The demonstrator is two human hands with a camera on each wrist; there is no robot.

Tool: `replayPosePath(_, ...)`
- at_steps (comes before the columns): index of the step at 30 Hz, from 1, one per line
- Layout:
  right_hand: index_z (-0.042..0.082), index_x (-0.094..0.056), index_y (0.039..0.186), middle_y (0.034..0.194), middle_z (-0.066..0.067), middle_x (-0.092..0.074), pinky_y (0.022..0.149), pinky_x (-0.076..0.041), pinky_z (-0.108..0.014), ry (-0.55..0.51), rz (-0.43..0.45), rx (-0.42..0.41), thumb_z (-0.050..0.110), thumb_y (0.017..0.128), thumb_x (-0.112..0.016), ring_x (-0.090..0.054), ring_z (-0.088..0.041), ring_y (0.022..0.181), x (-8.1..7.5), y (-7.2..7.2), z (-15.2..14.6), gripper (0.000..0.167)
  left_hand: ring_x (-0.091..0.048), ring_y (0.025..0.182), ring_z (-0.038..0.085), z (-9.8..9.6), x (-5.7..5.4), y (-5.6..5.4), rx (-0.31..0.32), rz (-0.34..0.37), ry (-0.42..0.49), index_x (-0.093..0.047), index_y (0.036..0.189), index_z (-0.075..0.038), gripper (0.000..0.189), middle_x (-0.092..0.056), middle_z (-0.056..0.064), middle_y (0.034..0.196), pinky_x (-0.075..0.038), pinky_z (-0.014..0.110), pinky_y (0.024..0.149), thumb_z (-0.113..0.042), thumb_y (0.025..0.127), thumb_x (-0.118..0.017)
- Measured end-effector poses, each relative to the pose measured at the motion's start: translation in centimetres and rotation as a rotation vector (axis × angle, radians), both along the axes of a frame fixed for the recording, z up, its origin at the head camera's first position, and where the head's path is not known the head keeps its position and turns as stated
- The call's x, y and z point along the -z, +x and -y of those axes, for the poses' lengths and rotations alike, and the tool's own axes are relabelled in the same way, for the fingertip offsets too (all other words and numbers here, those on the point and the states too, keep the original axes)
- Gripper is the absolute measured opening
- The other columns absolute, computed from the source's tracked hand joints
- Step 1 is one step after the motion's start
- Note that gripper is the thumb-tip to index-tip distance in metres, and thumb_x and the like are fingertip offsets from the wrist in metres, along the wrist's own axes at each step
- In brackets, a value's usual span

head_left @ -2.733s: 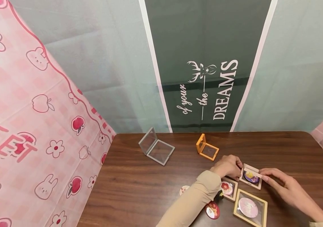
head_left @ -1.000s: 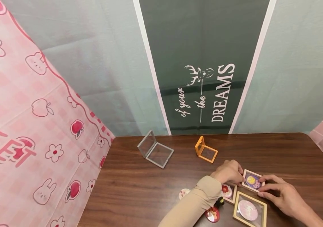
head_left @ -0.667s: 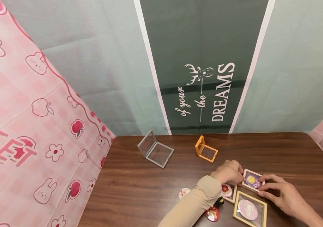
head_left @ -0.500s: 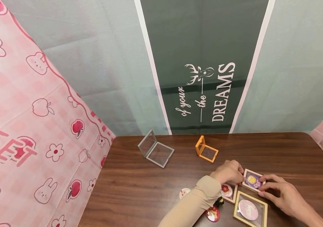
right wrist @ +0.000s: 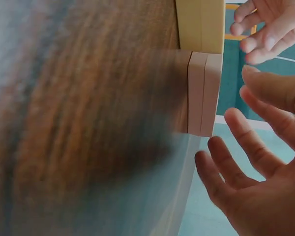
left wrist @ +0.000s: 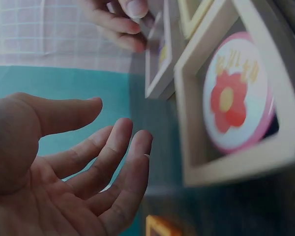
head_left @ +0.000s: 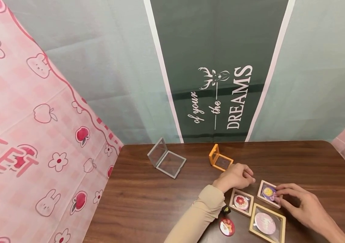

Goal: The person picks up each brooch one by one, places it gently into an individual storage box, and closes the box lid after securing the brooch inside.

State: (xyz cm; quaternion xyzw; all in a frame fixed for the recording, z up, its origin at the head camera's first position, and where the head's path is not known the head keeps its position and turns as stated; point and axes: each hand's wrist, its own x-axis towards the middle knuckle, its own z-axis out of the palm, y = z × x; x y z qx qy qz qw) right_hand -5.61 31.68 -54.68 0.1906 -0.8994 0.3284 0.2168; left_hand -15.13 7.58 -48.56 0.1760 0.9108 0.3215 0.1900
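A small pink display case (head_left: 268, 203) lies closed on the table, with a purple badge (head_left: 268, 191) showing a yellow figure inside. My right hand (head_left: 307, 206) is at its right side, fingers loosely bent; in the right wrist view the fingertips stand apart from the case edge (right wrist: 204, 93). To the left, my left hand (head_left: 236, 176) hovers with relaxed fingers and an empty palm, as the left wrist view shows. Just below it sits another closed case (head_left: 239, 212) holding a red-flower badge (left wrist: 236, 93). A larger gold case (head_left: 283, 226) with a pink round badge lies in front.
Farther back, an orange case (head_left: 227, 157) and a bigger grey case (head_left: 176, 156) stand with lids raised. A red round badge (head_left: 227, 226) lies near my left forearm. Fabric backdrops (head_left: 123, 101) rise behind and beside the wooden table (head_left: 142, 202).
The pink case's lid was raised earlier and came down shut over the badge. My left hand has since let go and moved left; my right fingers have loosened from the case.
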Motion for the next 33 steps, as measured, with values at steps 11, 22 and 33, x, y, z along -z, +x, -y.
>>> replayPosePath(11,0.018,-0.078,0.114,0.114,-0.001,-0.076,0.087,-0.035,0.002,0.079,0.092,0.011,0.002,0.072,-0.096,-0.047,0.025,0.112,-1.6,-1.4,0.7,0.048,-0.058,0.075,-0.008,5.3,-0.8,1.8,0.023,-0.055,0.072,-0.073,0.102,-0.019,0.01,-0.067,-0.017,0.086,-0.047,0.012,0.068,-0.027,0.098,-0.078)
replayPosePath(22,0.015,-0.075,0.122,0.118,-0.003,-0.077,0.074,-0.06,-0.03,0.143,0.154,-0.05,0.011,0.086,-0.089,-0.073,-0.017,0.101,-3.6,-4.4,2.1,0.039,-0.059,0.074,-0.013,8.5,-0.3,5.8,0.146,-0.104,0.122,-0.073,0.107,-0.009,0.015,-0.076,-0.009,0.091,-0.048,0.005,0.068,-0.014,0.096,-0.081)
replayPosePath(33,0.007,-0.072,0.128,0.122,-0.011,-0.077,0.079,-0.062,-0.044,0.136,0.189,-0.133,0.011,0.09,-0.086,-0.075,-0.035,0.103,-4.4,-7.5,4.2,0.04,-0.054,0.076,-0.011,10.1,0.4,8.3,0.234,-0.113,-0.118,-0.074,0.105,-0.021,0.032,-0.067,-0.018,0.089,-0.043,0.006,0.069,-0.025,0.082,-0.095)
